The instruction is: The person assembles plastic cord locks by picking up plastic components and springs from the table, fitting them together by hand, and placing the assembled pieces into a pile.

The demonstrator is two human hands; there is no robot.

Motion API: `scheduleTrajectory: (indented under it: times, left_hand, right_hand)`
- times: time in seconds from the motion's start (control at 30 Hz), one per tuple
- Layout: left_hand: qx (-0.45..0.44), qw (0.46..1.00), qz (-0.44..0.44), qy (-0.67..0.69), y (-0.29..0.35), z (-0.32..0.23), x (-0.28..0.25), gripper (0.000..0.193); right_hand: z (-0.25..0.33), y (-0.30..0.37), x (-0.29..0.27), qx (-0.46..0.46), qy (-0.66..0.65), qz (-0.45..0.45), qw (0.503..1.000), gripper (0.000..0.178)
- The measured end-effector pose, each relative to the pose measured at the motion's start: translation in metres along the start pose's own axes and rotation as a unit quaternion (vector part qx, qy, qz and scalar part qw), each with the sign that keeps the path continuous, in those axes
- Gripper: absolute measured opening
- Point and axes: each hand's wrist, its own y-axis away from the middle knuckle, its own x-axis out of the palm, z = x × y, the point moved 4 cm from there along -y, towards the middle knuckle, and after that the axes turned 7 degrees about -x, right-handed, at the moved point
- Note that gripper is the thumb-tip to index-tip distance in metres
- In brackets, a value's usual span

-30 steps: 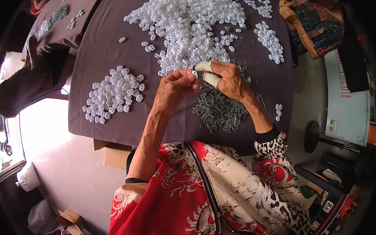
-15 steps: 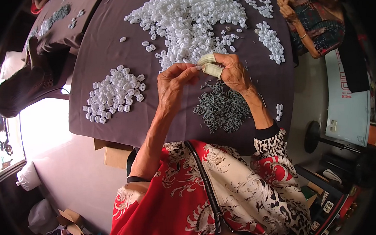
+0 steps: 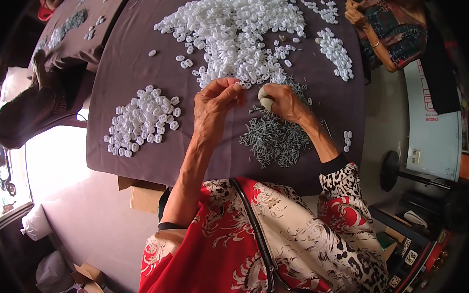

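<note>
My left hand (image 3: 216,102) is closed in a pinch, with a small white plastic piece (image 3: 238,86) just showing at its thumb and fingertips. To its right, my right hand (image 3: 287,102) is curled, its thumb and finger wrapped in pale covers (image 3: 266,98). The fingertips point down and anything between them is hidden. Under and in front of that hand spreads a heap of short grey nails or screws (image 3: 279,139). Beyond both hands lies a large heap of white oval plastic pieces (image 3: 233,30), and a smaller pile of the same pieces (image 3: 143,119) lies left.
The dark cloth-covered table (image 3: 214,161) curves around me. More white pieces (image 3: 336,55) lie toward the far right, and a few others (image 3: 347,138) near the right edge. Another person's hands (image 3: 356,13) are at the right. A second table (image 3: 108,20) stands far left.
My right hand has come away from the left fingertips and turned downward above the grey heap. My left hand stays nearly in place, still pinching.
</note>
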Motion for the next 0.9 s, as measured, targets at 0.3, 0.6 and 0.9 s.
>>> scheduleTrajectory:
  times: [0.3,0.6,0.9]
  left_hand:
    - [0.023,0.999,0.033,-0.006,0.002,-0.021,0.04,0.009]
    - [0.088,0.994,0.063,0.004,0.007,-0.049,0.079,0.01]
    - [0.11,0.991,0.072,0.003,0.014,-0.057,0.089,0.011]
  right_hand:
    - [0.054,-0.027,-0.074,0.077,-0.322,-0.118,0.936,0.016]
    - [0.09,-0.043,-0.111,0.007,-0.244,-0.14,0.959,0.017]
    - [0.104,-0.044,-0.122,-0.049,-0.239,-0.135,0.96,0.018]
